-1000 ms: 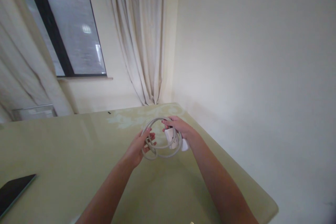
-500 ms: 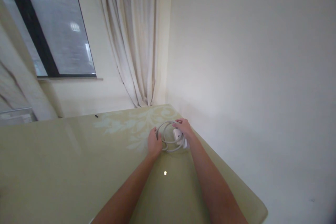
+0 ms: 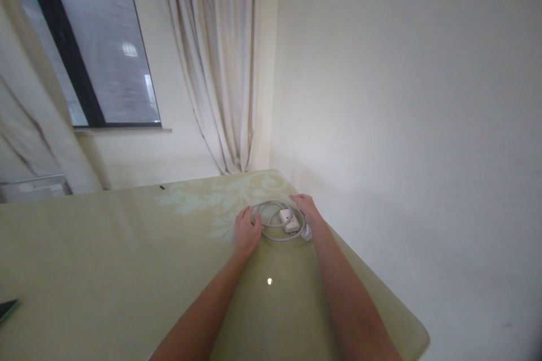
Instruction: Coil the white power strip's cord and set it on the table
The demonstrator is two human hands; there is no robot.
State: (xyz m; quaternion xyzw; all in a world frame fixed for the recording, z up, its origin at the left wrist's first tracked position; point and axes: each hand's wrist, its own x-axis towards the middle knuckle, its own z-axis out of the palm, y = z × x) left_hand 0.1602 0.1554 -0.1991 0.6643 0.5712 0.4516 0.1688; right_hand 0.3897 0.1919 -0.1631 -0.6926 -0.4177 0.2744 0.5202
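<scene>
A coiled grey cable (image 3: 277,240) lies on the table near its right edge. Within the loops sits a white socket block (image 3: 289,220), and a pale plug-like piece (image 3: 306,232) shows by the coil's right side, too small to make out well. Against the left side of the coil rests my left hand (image 3: 248,231), open, thumb and fingers apart. My right hand (image 3: 308,207) is at the coil's upper right with its fingers stretched out, open, close to the loops.
The glossy green table (image 3: 127,259) reaches to a white wall (image 3: 402,124) on the right. Curtains (image 3: 224,67) hang behind it. A small black item (image 3: 162,187) lies at the far edge, and a dark object (image 3: 7,309) at the far left.
The coil has settled flatter on the table, and the socket block shows more fully. My right hand has loosened from the cable and shifted right. The view has turned slightly left.
</scene>
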